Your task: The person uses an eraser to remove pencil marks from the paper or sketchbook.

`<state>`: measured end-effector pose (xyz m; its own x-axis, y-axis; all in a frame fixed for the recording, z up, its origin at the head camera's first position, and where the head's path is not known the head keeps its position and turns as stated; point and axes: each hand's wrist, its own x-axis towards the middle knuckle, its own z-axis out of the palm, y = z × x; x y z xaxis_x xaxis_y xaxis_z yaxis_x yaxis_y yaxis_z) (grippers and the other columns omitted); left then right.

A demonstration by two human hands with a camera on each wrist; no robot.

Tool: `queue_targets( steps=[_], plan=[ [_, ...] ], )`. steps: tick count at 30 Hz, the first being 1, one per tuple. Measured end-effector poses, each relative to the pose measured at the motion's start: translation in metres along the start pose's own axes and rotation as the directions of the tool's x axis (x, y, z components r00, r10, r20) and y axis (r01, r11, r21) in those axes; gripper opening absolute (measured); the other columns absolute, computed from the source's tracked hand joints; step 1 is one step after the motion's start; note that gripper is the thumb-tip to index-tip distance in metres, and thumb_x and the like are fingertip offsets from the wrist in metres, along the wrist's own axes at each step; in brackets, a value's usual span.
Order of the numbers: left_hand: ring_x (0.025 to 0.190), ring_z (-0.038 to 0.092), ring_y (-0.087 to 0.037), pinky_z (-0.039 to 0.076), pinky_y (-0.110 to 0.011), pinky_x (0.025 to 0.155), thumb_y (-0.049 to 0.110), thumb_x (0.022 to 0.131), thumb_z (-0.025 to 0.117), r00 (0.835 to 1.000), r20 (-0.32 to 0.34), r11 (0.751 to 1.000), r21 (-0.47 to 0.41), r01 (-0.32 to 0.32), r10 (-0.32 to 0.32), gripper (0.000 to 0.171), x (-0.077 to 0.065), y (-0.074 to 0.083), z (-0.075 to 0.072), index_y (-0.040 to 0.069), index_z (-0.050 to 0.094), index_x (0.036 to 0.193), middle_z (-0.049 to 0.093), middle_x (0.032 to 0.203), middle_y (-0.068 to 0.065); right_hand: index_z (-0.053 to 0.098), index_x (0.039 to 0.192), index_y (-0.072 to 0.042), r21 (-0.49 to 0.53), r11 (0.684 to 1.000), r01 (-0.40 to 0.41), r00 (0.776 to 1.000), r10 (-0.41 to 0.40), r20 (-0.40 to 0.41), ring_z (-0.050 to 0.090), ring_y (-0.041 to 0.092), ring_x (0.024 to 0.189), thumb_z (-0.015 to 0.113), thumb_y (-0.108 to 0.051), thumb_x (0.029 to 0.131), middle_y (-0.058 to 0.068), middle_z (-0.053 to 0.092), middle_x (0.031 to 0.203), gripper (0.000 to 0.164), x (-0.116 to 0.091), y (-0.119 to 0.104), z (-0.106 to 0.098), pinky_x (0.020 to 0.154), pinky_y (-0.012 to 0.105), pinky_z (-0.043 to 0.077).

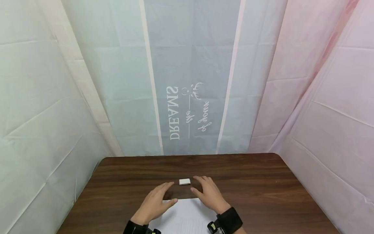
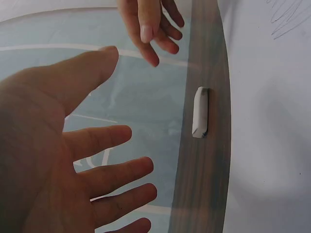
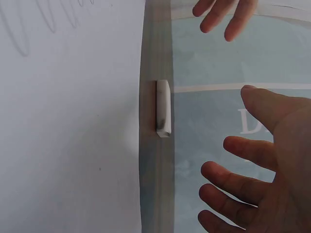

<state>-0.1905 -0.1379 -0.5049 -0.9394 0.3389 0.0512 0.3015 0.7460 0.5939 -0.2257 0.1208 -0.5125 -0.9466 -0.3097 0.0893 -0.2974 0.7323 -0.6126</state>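
A small white eraser (image 1: 184,182) with dark smudges on its edges lies on the brown wooden table, just beyond a sheet of white paper (image 1: 187,214). Grey pencil scribbles (image 2: 291,18) mark the paper. My left hand (image 1: 155,202) is over the paper's left edge, fingers spread and relaxed, holding nothing. On the other side, my right hand (image 1: 211,194) hovers over the paper's right edge with its fingers loosely extended and nothing in them. The eraser (image 3: 164,108) sits between the two hands, apart from both.
Dark wood tabletop (image 1: 263,188) stretches to both sides of the paper. Pale fabric curtains (image 1: 193,65) with printed lettering hang behind the table's far edge and along both sides. A black band (image 1: 230,220) wraps the right wrist.
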Motion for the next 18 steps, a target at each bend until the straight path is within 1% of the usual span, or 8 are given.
queue_targets(
  steps=[5,12,18],
  plan=[
    [0.138,0.050,-0.044,0.041,-0.068,0.107,0.051,0.097,0.063,1.000,0.004,1.000,-0.008,0.012,-0.012,0.068,0.000,0.000,-0.001,0.013,0.048,0.150,0.052,0.151,-0.018,0.056,0.143,-0.010,-0.032,0.999,0.038,0.999,-0.039,-0.015,0.057,0.036,0.124,0.066,-0.036,0.098,0.016,0.060,0.136,0.053,0.012,0.001,0.005,0.096,0.053,0.053],
    [0.136,0.052,-0.044,0.043,-0.065,0.106,0.051,0.096,0.064,1.000,0.014,0.999,-0.030,0.012,-0.012,0.067,0.000,0.001,-0.003,0.013,0.049,0.150,0.054,0.150,-0.017,0.059,0.140,-0.007,-0.086,0.992,0.093,0.995,-0.096,-0.032,0.060,0.033,0.115,0.069,-0.034,0.097,0.016,0.063,0.130,0.052,0.026,-0.002,0.010,0.092,0.050,0.054],
    [0.135,0.054,-0.042,0.044,-0.065,0.105,0.050,0.097,0.063,1.000,0.013,1.000,-0.024,0.007,-0.007,0.067,0.003,0.000,-0.002,0.012,0.049,0.150,0.055,0.149,-0.016,0.060,0.138,-0.006,-0.170,0.977,0.125,0.991,-0.131,-0.020,0.061,0.029,0.109,0.070,-0.034,0.096,0.015,0.065,0.125,0.051,0.035,-0.001,0.015,0.089,0.046,0.055]
  ],
)
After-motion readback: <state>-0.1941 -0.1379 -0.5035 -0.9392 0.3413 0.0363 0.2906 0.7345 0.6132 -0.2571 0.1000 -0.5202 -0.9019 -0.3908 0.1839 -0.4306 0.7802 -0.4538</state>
